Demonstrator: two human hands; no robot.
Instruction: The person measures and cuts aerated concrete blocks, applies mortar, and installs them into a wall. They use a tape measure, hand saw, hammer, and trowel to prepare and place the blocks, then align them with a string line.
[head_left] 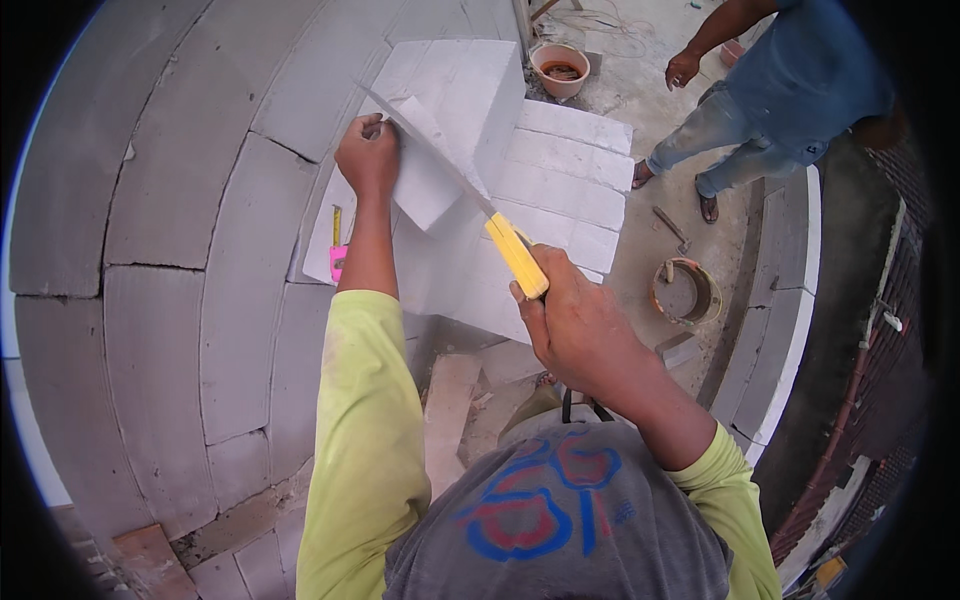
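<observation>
Torso: grey printed shirt (560,520) with yellow-green sleeves (365,440) fills the lower edge of the view.
Right hand: right hand (575,320) has its fingers curled tight around the yellow handle of a handsaw (517,255), thumb lying along the handle.
Saw blade: thin grey blade runs up and to the left from the handle, across the top of a small white block (435,170).
Left hand: left hand (368,152) grips the upper left corner of the small white block, fingers pressed together and bent over its edge.
Small white block: sits tilted on top of a stack of larger white blocks (560,180), directly ahead of the person.
Wall: grey block wall (170,250) stands at the left, mortar joints visible.
Tape measure: pink and yellow tape measure (338,250) lies on the stack, just beside the left forearm.
Floor items: round bucket (685,292) right of the stack; orange tub (560,68) beyond it.
Other person: someone in blue clothing (770,90) stands at the upper right, well apart.
</observation>
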